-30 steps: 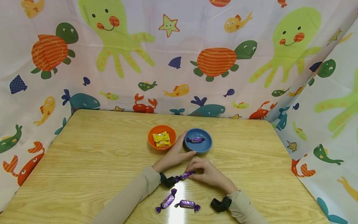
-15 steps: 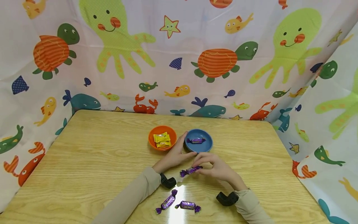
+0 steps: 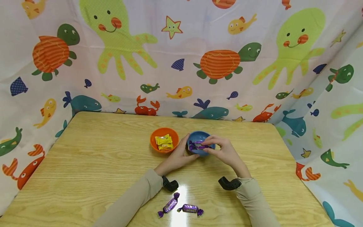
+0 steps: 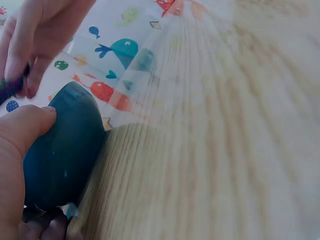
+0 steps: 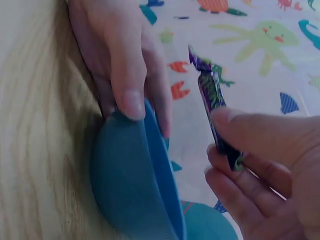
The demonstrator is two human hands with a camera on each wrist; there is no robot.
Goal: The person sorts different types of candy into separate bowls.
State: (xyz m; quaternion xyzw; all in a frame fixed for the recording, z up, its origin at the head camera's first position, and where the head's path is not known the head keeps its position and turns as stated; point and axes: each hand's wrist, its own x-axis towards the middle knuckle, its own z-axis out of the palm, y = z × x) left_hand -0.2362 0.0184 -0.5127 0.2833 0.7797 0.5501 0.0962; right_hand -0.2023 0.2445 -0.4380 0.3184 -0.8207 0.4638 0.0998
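A purple twist-wrapped candy [image 3: 194, 145] is pinched between the thumb and fingers of my right hand [image 3: 226, 153], over the blue bowl [image 3: 199, 135]. The right wrist view shows this candy [image 5: 210, 94] tilted and apart from the bowl's rim. Another purple candy inside the bowl is mostly hidden behind the held one. My left hand [image 3: 178, 156] holds the bowl from its left side; its thumb [image 5: 133, 102] presses the near wall and its fingers reach round the far side. In the left wrist view, the bowl's wall [image 4: 65, 150] stands beside the thumb.
An orange bowl [image 3: 153, 142] with several yellow-wrapped candies [image 3: 164, 141] stands just left of my left hand. Nearer the front lie two purple candies [image 3: 170, 205], [image 3: 190, 208] on the wooden table [image 3: 99, 164]. A patterned sea-animal curtain [image 3: 158, 56] rises behind the table.
My right hand has lifted the purple candy off the table and carried it forward over the blue bowl. My left hand has stayed at the bowl.
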